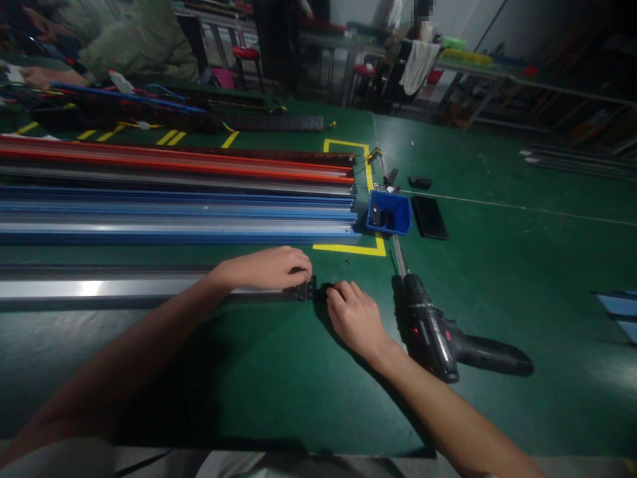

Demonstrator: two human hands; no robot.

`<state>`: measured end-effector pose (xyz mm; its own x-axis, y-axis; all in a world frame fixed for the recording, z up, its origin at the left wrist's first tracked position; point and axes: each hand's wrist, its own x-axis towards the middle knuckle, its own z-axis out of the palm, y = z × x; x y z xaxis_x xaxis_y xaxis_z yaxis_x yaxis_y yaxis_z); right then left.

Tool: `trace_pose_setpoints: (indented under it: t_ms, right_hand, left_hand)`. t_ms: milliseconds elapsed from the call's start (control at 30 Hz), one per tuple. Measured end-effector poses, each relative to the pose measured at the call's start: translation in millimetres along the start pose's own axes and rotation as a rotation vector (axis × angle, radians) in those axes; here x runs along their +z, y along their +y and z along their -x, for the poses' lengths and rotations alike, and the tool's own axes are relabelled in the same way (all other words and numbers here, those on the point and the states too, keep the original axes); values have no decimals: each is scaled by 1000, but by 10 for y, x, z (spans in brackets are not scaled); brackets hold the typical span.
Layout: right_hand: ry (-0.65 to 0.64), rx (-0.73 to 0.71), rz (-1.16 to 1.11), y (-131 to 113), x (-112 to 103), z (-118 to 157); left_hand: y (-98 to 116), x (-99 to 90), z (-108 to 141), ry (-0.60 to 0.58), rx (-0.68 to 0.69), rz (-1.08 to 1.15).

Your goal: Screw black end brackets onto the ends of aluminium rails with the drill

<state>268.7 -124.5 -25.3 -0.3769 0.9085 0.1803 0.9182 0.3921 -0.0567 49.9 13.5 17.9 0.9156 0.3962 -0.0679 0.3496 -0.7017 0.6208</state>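
A long grey metal profile [124, 288] lies across the left side of the green table. At its right end sits a small black end piece [306, 290]. My left hand [279, 267] rests over that end, its fingers bent and closed on the black end piece. Just to the right, my right hand [354, 313] pinches a small dark part [324, 289], mostly hidden by the fingers, a short distance from the end piece.
Blue profiles [199, 216] and red profiles [199, 160] lie beyond my hands. Right of them are a blue bin [397, 216] and a black flat object [430, 217]. A power drill [432, 328] lies near my right forearm. Another person's sleeve [144, 43] shows at upper left.
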Motion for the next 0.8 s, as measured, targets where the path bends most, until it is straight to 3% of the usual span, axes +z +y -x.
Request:
trace_pose_setpoints:
  t_ms: [233, 433, 600, 800]
  right_hand:
    - [32, -54, 13, 9, 48, 8]
    - [154, -112, 11, 35, 38, 39]
    - [281, -134, -17, 73, 24, 96]
    - [500, -142, -138, 55, -33, 126]
  left_hand:
    - [9, 39, -9, 34, -24, -94]
    - [72, 1, 16, 93, -11, -134]
    - [301, -9, 49, 198, 154, -207]
    - [480, 54, 42, 184, 299, -87]
